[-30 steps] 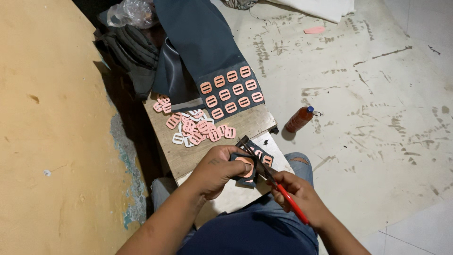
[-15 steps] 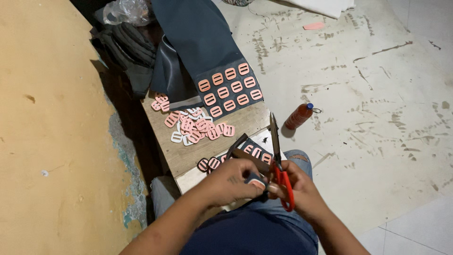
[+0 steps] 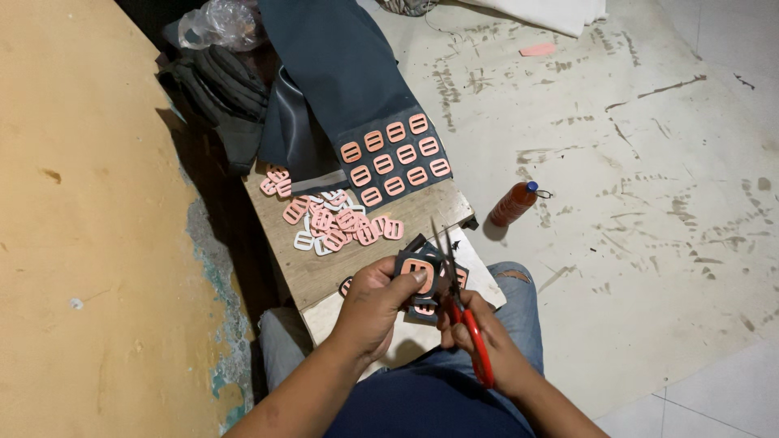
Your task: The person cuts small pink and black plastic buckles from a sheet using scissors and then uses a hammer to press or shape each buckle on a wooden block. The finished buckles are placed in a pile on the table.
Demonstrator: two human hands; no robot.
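My left hand (image 3: 375, 307) grips a small dark fabric piece (image 3: 419, 269) bearing a pink buckle shape, thumb on top. My right hand (image 3: 479, 341) holds red-handled scissors (image 3: 461, 308), blades pointing up and meeting the fabric piece at its right side. Both hands hover over the near end of a small wooden board (image 3: 357, 259) resting above my knees. A pile of loose pink and white buckles (image 3: 333, 223) lies on the board just beyond my hands. Further back, a dark fabric strip (image 3: 357, 89) carries rows of pink buckle shapes (image 3: 395, 158).
An orange-red bottle with a blue cap (image 3: 514, 203) lies on the stained concrete floor (image 3: 649, 178) to the right. Dark folded cloth (image 3: 223, 97) and a clear plastic bag (image 3: 219, 23) sit at the back left. A tan wall (image 3: 89, 227) runs along the left.
The scissors swung from lying diagonally toward my lap to pointing upright. My hands rose slightly with the fabric piece, and the blades now meet it.
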